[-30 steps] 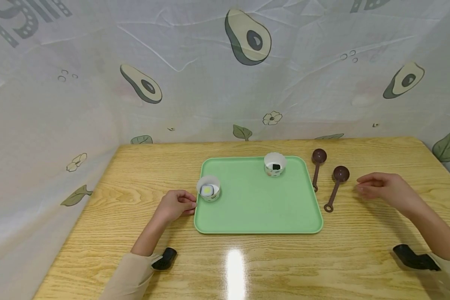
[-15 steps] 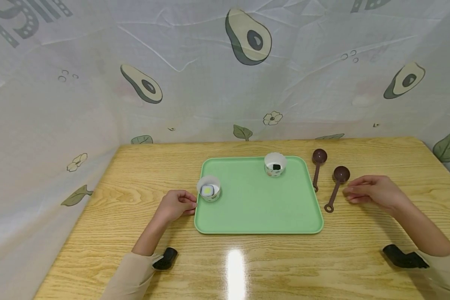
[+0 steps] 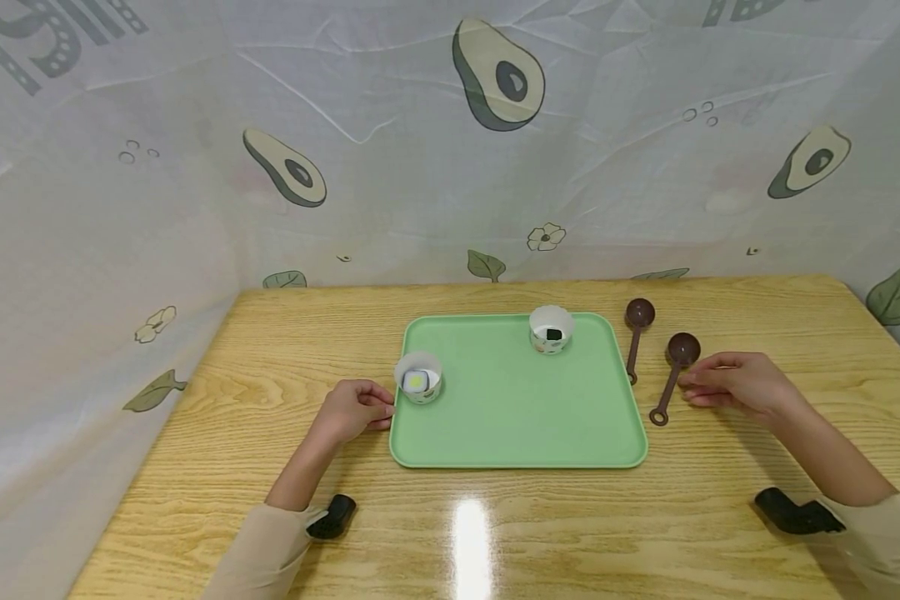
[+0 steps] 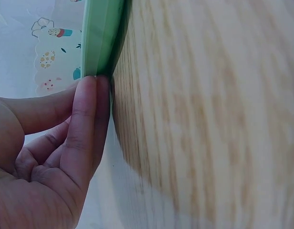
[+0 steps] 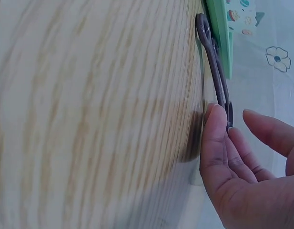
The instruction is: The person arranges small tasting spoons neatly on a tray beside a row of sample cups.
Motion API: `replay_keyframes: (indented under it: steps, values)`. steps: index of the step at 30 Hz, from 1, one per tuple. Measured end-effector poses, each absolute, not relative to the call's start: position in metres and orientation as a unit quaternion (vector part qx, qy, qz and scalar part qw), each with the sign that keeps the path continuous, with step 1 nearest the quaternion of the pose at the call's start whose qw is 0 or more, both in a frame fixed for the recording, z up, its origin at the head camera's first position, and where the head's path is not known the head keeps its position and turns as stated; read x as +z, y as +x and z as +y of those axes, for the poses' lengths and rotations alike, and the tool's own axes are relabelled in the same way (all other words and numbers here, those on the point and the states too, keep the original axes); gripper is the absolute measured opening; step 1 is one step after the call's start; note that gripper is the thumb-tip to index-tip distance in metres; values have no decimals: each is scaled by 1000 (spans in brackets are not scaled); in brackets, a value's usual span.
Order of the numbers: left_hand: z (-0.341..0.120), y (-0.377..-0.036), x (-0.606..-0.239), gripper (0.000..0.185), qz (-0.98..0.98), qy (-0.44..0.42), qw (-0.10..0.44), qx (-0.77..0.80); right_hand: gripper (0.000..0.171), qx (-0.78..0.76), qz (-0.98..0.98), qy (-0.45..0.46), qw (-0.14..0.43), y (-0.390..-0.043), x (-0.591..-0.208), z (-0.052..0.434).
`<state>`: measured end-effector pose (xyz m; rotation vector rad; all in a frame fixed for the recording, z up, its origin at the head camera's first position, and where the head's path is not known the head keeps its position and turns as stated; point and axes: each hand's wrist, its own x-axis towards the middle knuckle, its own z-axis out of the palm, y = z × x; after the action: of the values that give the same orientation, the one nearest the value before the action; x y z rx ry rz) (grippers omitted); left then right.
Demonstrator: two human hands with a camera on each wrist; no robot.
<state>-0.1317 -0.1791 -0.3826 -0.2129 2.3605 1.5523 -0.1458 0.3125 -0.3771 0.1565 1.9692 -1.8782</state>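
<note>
Brown spoon (image 3: pixel 672 372), right of centre in the head view, lies on the table (image 3: pixel 270 358) just beside the green tray (image 3: pixel 517 417). Your right hand (image 3: pixel 731 385) reaches its handle, fingers (image 5: pixel 214 143) loosely apart, at or just short of touching it. Your left hand (image 3: pixel 352 410), fingers together and curled, presses the tray's left edge beside a paper cup (image 3: pixel 417 377). A second spoon (image 3: pixel 636 327) and cup (image 3: pixel 551 328) lie farther up the frame.
</note>
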Motion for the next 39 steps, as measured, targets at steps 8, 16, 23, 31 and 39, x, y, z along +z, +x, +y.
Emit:
replay_keyframes:
  steps: [8,16,23,31,39]
  values:
    - [-179,-133,-382,10,827,-76,155,535,7,-660,720,71,203,-148,-375,306]
    - [-179,-132,-383,10,827,-73,153,537,5,-640,740,82,187,-150,-375,299]
    - [-179,-134,-385,10,827,-77,150,536,5,-620,759,94,176,-150,-376,296]
    - [-179,-134,-385,9,828,-73,152,535,6,-613,764,102,174,-152,-380,294]
    - [-181,-132,-383,6,822,-55,150,547,5,-604,772,112,165,-152,-381,291]
